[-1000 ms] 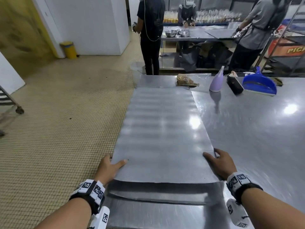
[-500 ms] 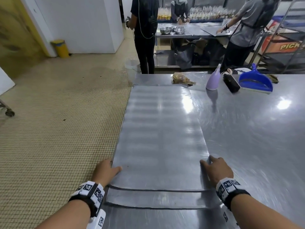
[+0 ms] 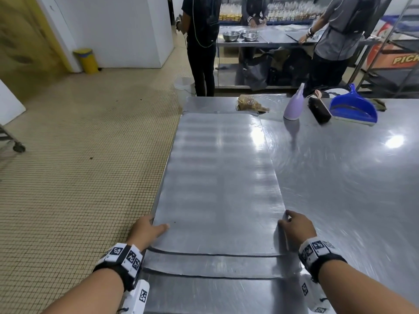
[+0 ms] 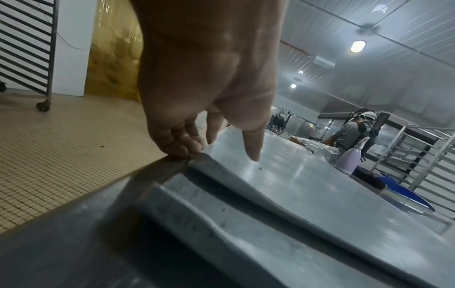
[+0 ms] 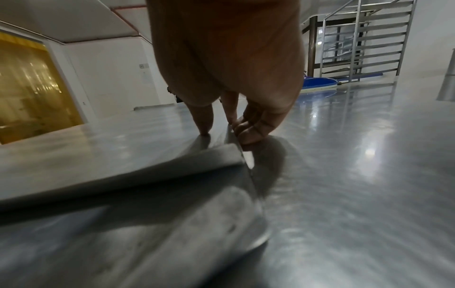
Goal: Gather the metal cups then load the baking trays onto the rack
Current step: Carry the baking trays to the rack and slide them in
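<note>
Left hand [image 3: 145, 231] and right hand [image 3: 295, 228] fingers gripping top baking tray [image 3: 222, 184], tray bare

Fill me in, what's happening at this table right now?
A person grips the top baking tray at its near corners: left hand on the left edge, right hand on the right, thumbs on top. It lies offset on another tray on the steel table. Nothing is lifted yet. A spray bottle and blue dustpan sit farther back.
</note>
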{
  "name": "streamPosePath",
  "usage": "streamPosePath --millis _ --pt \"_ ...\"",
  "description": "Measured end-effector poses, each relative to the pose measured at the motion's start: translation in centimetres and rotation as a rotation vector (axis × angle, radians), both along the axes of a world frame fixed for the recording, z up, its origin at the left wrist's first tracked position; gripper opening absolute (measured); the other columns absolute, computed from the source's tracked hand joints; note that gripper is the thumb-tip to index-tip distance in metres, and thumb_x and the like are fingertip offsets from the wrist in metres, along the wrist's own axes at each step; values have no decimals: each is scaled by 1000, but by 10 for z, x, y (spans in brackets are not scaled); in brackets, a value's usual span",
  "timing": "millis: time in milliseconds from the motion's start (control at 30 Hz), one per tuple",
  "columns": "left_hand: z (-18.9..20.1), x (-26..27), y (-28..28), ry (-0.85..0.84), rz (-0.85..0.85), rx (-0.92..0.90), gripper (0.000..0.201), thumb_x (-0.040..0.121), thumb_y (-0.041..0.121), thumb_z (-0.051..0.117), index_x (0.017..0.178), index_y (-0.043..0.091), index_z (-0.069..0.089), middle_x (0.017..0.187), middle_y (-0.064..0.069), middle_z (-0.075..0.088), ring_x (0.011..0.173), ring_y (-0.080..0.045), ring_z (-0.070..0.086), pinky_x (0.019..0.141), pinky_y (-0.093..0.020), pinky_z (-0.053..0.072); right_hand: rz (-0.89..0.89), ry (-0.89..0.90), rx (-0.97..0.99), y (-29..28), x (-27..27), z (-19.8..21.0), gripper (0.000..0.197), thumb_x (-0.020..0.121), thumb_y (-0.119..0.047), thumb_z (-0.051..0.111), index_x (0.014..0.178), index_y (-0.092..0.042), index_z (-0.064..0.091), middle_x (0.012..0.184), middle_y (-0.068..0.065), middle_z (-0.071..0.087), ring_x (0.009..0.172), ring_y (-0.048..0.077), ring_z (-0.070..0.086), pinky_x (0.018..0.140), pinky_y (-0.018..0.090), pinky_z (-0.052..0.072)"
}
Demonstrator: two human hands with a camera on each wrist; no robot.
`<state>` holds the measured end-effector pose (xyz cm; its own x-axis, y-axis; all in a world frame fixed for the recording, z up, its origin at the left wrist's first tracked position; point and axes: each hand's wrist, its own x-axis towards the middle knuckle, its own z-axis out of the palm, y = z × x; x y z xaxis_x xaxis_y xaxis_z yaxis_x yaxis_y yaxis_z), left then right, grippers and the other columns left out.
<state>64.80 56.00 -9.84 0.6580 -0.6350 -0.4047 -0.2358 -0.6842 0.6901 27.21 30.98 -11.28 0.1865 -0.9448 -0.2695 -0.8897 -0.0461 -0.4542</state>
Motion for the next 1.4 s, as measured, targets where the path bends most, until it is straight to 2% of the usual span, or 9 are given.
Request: streamPosePath --millis 100,200,267,367,467,567,800,1267,1400 --pt "5 -3 2 -60 -151 149 60 75 52 75 123 19 63 120 0 68 104 -17 67 95 -41 56 42 -11 9 0 -3 9 25 87 -41 64 94 -18 68 100 5 70 91 27 63 81 32 50" --pt "9 -30 -1 -399 -289 352 88 74 67 66 145 24 37 148 -7 34 133 -27 39 107 -47 41 128 -96 -113 12 -2 14 47 83 -55 66 115 -20 69 114 2 63 104 21 62 86 33 49" --pt "13 -58 0 -472 -371 327 85 71 77 62 139 32 38 143 -1 33 134 -24 32 108 -49 32 280 -138 -123 30 -1 16 43 79 -61 67 103 -26 70 101 -7 63 93 12 60 79 29 47" --pt "15 -94 8 -415 -511 337 83 53 93 58 117 41 47 128 12 43 127 -15 39 103 -42 31 551 -81 -32 60 -4 13 45 67 -72 67 87 -32 68 89 -15 59 86 6 55 74 22 43" --pt "11 -119 21 -435 -543 296 90 40 98 56 112 44 47 119 16 42 118 -11 38 103 -37 33 701 -45 -42 85 -10 6 70 57 -85 63 104 -34 71 103 -18 58 98 6 51 88 27 42" --pt "1 -132 31 -486 -474 222 81 51 88 65 117 42 51 121 14 43 119 -12 37 107 -38 33 713 -49 -118 104 -19 1 73 60 -84 61 115 -36 68 115 -17 58 109 9 48 94 33 37" --pt "-11 -152 49 -493 -357 54 38 74 69 70 86 36 56 93 19 54 96 -10 48 87 -34 37 605 -71 -219 128 -29 -10 40 80 -70 61 93 -34 71 97 -18 62 94 8 51 81 33 36" --pt "-18 -149 93 -454 -366 -4 35 75 63 73 84 34 57 88 16 52 93 -9 48 86 -34 36 479 -16 -154 180 -35 -5 35 77 -68 67 89 -35 69 92 -18 57 92 8 49 80 33 34" --pt "-13 -146 117 -449 -403 9 42 70 69 72 80 31 57 85 15 55 89 -9 50 83 -34 41 471 -58 -115 207 -40 -2 33 73 -68 72 81 -37 63 85 -15 60 85 7 55 74 29 43"
